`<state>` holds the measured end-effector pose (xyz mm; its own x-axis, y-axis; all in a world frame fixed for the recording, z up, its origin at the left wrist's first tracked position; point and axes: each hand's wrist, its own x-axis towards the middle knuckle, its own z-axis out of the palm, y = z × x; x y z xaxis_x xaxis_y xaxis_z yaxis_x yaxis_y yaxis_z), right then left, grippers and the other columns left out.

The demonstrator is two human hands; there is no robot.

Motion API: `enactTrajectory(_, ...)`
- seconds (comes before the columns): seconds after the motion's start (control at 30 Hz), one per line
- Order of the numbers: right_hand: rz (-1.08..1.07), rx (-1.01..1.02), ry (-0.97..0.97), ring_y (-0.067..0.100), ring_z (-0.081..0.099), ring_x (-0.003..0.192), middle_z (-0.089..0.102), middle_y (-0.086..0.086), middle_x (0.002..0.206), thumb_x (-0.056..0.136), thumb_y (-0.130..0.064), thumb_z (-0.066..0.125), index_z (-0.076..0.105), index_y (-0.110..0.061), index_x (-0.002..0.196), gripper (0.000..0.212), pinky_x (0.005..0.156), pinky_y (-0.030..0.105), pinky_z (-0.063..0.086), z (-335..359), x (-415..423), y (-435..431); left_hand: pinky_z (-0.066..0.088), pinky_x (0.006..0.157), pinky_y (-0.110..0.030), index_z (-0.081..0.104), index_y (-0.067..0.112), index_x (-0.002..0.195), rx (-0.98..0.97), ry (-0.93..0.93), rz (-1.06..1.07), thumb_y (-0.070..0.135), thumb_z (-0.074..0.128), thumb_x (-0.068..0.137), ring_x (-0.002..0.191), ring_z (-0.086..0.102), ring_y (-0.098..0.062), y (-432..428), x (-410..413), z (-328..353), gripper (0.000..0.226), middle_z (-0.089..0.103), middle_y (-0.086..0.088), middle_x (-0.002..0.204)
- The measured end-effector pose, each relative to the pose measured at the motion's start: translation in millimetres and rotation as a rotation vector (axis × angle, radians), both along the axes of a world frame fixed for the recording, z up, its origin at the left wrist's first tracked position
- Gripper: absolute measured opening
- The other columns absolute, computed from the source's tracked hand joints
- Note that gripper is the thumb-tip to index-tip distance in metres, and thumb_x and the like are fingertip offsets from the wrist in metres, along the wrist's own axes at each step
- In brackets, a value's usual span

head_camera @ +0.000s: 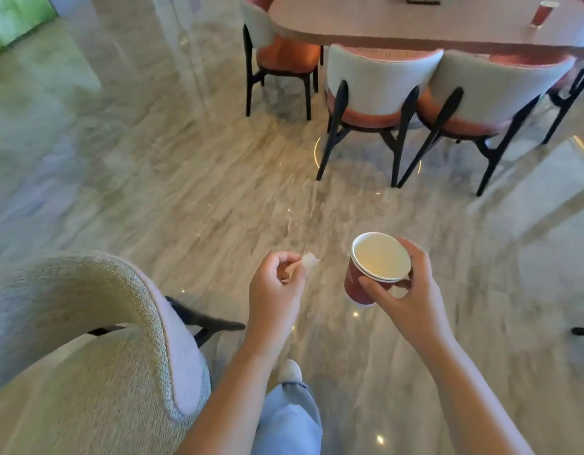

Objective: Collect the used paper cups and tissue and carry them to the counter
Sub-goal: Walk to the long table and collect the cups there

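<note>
Left hand (277, 287): lower centre of the frame. Fingers are curled round a crumpled tissue (309, 261), with a white tuft poking out past the knuckles.
Right hand (412, 290): lower right of centre. Thumb and fingers are clamped on the rim of the red paper cups (377, 261), held upright above the floor. A doubled rim suggests two cups nested together, though this is not certain.
Third cup (543, 13): red, standing on the pink table (382, 26) at the upper right of the frame, well apart from both hands.
Counter: not in view.
Surroundings: marble floor (185, 192); grey-backed chairs (382, 77) tucked at the table; a boucle armchair (87, 323) at lower left.
Done, as judged: the tissue and at least one cup are in hand.
Left, as judged: the cup on the table probably needs fetching, and with both hands occupied, nesting it may help. Then everything must be carried to the counter.
</note>
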<state>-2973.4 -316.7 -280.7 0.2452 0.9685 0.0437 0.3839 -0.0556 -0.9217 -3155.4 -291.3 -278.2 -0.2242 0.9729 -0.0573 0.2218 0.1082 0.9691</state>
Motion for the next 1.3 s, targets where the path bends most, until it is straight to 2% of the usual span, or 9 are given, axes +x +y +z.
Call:
enactTrajectory(0.13,-0.124,0.041,-0.027,0.010,0.057,0.097,0.047,-0.027,0.105,0.067,-0.031,0.077,0.034,-0.044,0.120,0.070,0.071,0.014,0.041,18,5,57,0.041,0.057,-0.005,0.060,0.031,0.080,0.054,-0.013,-0.117,0.027,0.067,0.083,0.072,0.058,0.001,74,7,21,0.009,0.064,0.012,0.078)
enactTrajectory(0.23,-0.204,0.072,-0.025,0.011,0.057,0.098,0.046,-0.028,0.106,0.065,-0.034,0.077,0.033,-0.045,0.121,0.072,0.073,0.019,0.044,31,10,95,0.043,0.058,-0.009,0.059,0.029,0.081,0.118,-0.060,-0.184,0.026,0.067,0.083,0.072,0.060,-0.007,126,15,36,0.009,0.065,0.008,0.078)
enactTrajectory(0.37,-0.280,0.076,-0.022,0.005,0.056,0.096,0.045,-0.028,0.105,0.065,-0.036,0.077,0.033,-0.047,0.122,0.074,0.072,0.020,0.045,39,23,133,0.042,0.058,-0.007,0.057,0.032,0.076,0.195,-0.076,-0.219,0.026,0.068,0.081,0.065,0.056,0.002,177,33,47,0.014,0.061,0.013,0.072)
enactTrajectory(0.43,-0.302,0.070,-0.034,0.003,0.056,0.093,0.046,-0.027,0.105,0.064,-0.036,0.077,0.033,-0.049,0.120,0.072,0.069,0.017,0.044,39,30,151,0.042,0.058,-0.007,0.057,0.031,0.077,0.180,-0.102,-0.243,0.028,0.068,0.080,0.065,0.055,0.005,199,42,46,0.012,0.060,0.014,0.073)
enactTrajectory(0.6,-0.343,0.035,-0.010,0.009,0.058,0.093,0.051,-0.021,0.107,0.062,-0.038,0.077,0.034,-0.046,0.121,0.073,0.072,0.025,0.047,31,54,201,0.042,0.057,-0.009,0.059,0.029,0.080,0.172,-0.100,-0.322,0.023,0.065,0.083,0.067,0.055,0.004,250,68,38,0.008,0.062,0.013,0.076)
enactTrajectory(0.83,-0.387,0.027,-0.039,0.012,0.057,0.095,0.047,-0.024,0.105,0.064,-0.034,0.078,0.033,-0.045,0.123,0.075,0.067,0.017,0.043,10,118,293,0.041,0.059,-0.005,0.056,0.034,0.077,0.143,-0.028,-0.375,0.016,0.063,0.084,0.069,0.055,0.008,349,129,23,0.020,0.060,0.015,0.075)
enactTrajectory(1.0,-0.453,0.026,-0.028,0.013,0.056,0.096,0.046,-0.026,0.104,0.064,-0.034,0.078,0.033,-0.045,0.123,0.075,0.071,0.021,0.045,10,188,360,0.045,0.060,-0.007,0.058,0.031,0.080,0.121,0.019,-0.468,0.030,0.063,0.080,0.073,0.060,0.002,431,200,27,0.006,0.064,0.013,0.079)
enactTrajectory(1.17,-0.479,0.024,-0.021,0.009,0.055,0.096,0.046,-0.028,0.107,0.061,-0.039,0.077,0.033,-0.045,0.124,0.077,0.074,0.023,0.046,14,243,409,0.047,0.061,-0.008,0.059,0.030,0.080,0.091,0.041,-0.497,0.030,0.065,0.080,0.073,0.061,0.002,488,252,23,0.006,0.065,0.011,0.078)
enactTrajectory(1.3,-0.512,0.016,-0.008,0.011,0.054,0.098,0.045,-0.028,0.107,0.064,-0.032,0.078,0.035,-0.040,0.126,0.076,0.079,0.027,0.048,10,281,437,0.048,0.063,-0.013,0.060,0.028,0.083,0.059,0.065,-0.549,0.020,0.063,0.085,0.077,0.062,-0.003,524,295,14,0.009,0.064,0.015,0.077)
